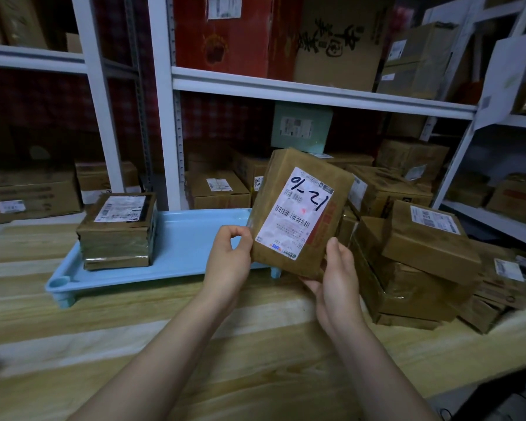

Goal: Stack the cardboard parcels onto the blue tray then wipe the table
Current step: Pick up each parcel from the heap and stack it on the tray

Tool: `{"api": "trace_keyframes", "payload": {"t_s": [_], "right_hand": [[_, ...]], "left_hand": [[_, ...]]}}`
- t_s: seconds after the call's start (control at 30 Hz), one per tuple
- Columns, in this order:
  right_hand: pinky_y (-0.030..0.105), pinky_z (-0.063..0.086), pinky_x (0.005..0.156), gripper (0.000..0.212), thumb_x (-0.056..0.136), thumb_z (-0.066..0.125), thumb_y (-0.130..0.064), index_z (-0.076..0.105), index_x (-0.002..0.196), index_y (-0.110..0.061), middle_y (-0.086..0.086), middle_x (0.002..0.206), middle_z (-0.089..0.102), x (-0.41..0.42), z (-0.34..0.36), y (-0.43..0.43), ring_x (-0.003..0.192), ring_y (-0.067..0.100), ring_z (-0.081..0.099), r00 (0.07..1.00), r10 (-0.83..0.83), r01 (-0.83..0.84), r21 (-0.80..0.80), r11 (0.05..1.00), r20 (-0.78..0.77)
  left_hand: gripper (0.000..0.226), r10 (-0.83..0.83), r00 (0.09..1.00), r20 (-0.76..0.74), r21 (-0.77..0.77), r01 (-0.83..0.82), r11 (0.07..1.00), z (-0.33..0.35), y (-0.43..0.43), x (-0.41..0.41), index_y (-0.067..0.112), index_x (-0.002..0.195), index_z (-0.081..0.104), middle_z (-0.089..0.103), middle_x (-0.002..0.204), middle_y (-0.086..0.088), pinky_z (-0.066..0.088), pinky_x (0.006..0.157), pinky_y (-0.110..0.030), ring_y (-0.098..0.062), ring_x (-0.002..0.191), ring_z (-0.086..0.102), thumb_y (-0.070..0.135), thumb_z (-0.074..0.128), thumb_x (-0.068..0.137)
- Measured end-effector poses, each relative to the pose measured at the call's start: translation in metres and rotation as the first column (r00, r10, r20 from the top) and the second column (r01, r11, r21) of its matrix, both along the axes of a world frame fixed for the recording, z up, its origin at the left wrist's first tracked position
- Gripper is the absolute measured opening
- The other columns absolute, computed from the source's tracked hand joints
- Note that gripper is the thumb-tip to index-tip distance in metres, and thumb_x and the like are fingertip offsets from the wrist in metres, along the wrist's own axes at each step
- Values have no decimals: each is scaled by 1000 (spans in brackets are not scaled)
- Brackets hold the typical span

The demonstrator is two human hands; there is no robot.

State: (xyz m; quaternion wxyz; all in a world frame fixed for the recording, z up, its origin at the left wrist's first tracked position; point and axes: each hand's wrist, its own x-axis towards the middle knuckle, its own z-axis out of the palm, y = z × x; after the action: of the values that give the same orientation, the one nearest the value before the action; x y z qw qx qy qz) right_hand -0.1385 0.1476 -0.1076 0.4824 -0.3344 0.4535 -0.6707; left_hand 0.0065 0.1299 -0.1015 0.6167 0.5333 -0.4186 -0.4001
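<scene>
A flat cardboard parcel (pixel 298 208) with a white label marked "12-10" is held tilted in the air above the right end of the blue tray (pixel 189 244). My right hand (pixel 334 278) grips its lower right corner from below, thumb on the front. My left hand (pixel 230 256) pinches the parcel's lower left edge. On the tray's left end sits a stack of taped parcels (pixel 119 229). A pile of several cardboard parcels (pixel 416 262) lies on the wooden table (pixel 164 344) to the right.
White metal shelves (pixel 316 89) behind the table hold many more boxes, including a red carton (pixel 225 31) above. More shelving (pixel 498 208) with boxes stands at the right. The table's front edge runs along the lower right.
</scene>
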Motion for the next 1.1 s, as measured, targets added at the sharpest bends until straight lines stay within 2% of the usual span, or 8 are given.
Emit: {"api": "trace_keyframes", "payload": {"t_s": [0.27,0.43,0.53,0.73,0.87,0.93,1.0,1.1], "right_hand": [[45,54,95,38,103,49,-30,47,140,-20,-2,114,70,-1,-4,-7,100,10,68,995,46,-44,-15,999,84],[46,45,106,46,102,50,-32,41,147,-26,-6,124,66,-2,-4,-12,111,8,62,993,73,-72,-14,997,93],[49,40,111,49,102,49,-34,37,150,-31,-10,128,63,-5,-4,-18,117,9,59,988,134,-133,-16,991,81],[59,49,100,59,98,55,-34,30,152,-35,-5,136,61,-7,-4,-27,123,19,59,976,218,-218,5,976,28],[62,48,98,82,93,65,-33,11,155,-27,2,133,57,-4,-2,-29,120,24,59,986,149,-152,43,987,78],[64,49,95,88,85,72,-41,17,152,-25,6,131,61,-4,-2,-29,119,27,62,988,153,-155,120,981,28],[60,52,95,70,85,72,-40,36,140,-15,8,127,64,-3,0,-26,118,28,62,985,173,-168,185,968,-10],[52,50,99,15,100,57,-20,59,112,-13,7,120,66,-2,3,-24,121,25,58,979,201,-190,197,962,-38]], "left_hand": [[55,-91,996,-9,18,92,996,2,3,4,30,148,34,52,88,6,57,86,-43,-16,75,56,14,52,98],[50,-170,978,121,107,158,982,6,13,8,39,134,45,50,85,-4,56,86,-38,-18,85,60,24,66,91],[51,-113,976,188,119,92,989,3,12,11,45,121,47,46,107,1,52,91,-39,-18,92,56,28,75,82],[47,-90,994,58,-27,92,995,1,12,14,29,117,52,54,105,11,54,82,-32,-11,83,60,8,74,82],[19,-79,994,-81,-20,77,997,6,10,16,24,111,56,55,103,5,56,87,-36,-11,85,62,20,61,94],[11,-57,991,-121,8,59,998,7,8,18,25,106,58,56,105,5,56,85,-35,-9,88,59,29,56,97],[16,-39,992,-116,26,42,999,6,7,22,24,103,58,58,109,7,56,87,-35,-9,93,58,39,53,96],[28,-35,995,-93,35,38,999,7,7,24,21,102,57,59,110,7,54,90,-36,-7,95,57,47,49,96]]}}
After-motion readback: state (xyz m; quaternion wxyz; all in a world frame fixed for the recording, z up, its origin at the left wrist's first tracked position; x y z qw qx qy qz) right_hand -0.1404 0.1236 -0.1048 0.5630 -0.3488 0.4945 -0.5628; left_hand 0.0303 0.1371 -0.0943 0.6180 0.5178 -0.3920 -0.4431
